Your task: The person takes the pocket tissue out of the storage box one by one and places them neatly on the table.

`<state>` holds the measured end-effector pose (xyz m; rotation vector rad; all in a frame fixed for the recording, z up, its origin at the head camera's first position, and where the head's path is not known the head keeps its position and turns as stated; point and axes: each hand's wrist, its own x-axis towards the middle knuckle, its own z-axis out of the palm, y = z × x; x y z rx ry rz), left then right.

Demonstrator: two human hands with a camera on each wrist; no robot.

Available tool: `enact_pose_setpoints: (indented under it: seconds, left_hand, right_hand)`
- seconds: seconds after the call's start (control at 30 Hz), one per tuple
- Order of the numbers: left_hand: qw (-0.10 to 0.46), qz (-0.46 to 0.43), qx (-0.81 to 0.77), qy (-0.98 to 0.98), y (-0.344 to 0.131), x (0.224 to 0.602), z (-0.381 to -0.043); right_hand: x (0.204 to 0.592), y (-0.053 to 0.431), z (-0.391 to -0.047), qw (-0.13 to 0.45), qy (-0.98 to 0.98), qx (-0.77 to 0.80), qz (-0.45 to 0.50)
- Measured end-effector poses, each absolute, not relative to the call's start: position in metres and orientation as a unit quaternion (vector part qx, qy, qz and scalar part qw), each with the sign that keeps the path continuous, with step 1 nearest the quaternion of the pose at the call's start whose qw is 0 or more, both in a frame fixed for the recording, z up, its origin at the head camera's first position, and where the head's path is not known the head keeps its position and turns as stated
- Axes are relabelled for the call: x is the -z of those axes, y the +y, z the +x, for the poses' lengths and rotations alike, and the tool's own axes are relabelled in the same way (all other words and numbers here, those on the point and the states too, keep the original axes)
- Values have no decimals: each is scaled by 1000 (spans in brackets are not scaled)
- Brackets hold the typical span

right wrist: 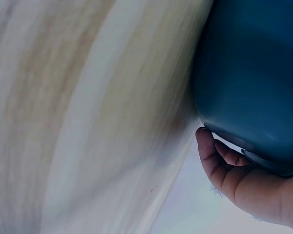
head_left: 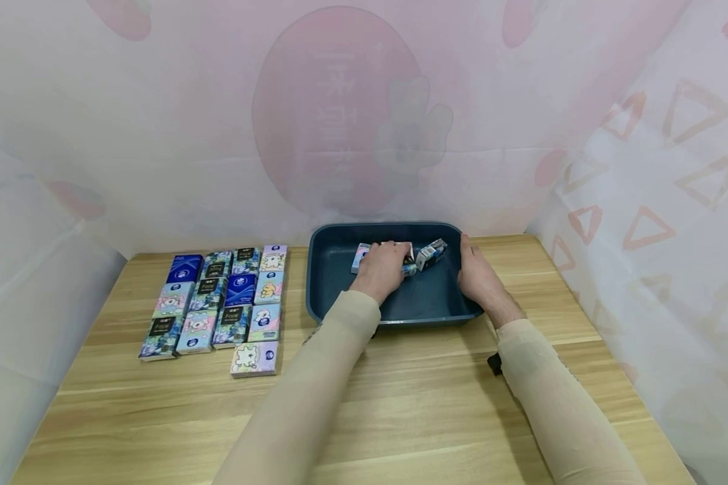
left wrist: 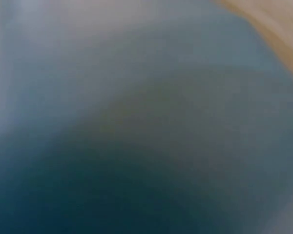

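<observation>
A dark teal plastic bin (head_left: 425, 308) stands on the wooden table, several small tissue packs inside it. My left hand (head_left: 383, 268) reaches down into the bin, over the packs; its fingertips are hidden, so its hold is unclear. Left of that hand lies a light-coloured tissue pack (head_left: 360, 257), and to its right a blue and black one (head_left: 431, 254) leans tilted. With my right hand (head_left: 482, 279) I grip the bin's right side, thumb at the rim. The right wrist view has the fingers (right wrist: 212, 158) curled against the bin's outer wall. Blur fills the left wrist view.
Left of the bin, several tissue packs (head_left: 207, 294) lie flat in rows, dark blue, floral and pastel. One pastel pack (head_left: 255, 358) sits nearer the front. A pale printed cloth (head_left: 206, 182) hangs behind the table (head_left: 412, 411) and along both sides.
</observation>
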<state>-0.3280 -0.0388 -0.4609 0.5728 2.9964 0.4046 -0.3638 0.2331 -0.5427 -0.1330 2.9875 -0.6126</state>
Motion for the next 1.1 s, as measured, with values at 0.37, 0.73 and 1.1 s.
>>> enact_pose_setpoints:
  seconds: [0.37,0.73,1.1]
  left_hand:
    - [42,205,-136,968,-50,443,-313]
    - [21,205,-141,968,-77,423,-289]
    - [8,195,-142,970,-115,408,-266]
  right_hand:
    - [523,227,-347,46,973,222,-53]
    - [511,217,-345,52,977,202,-37]
    - [560,240,-373,26,978,205,-35]
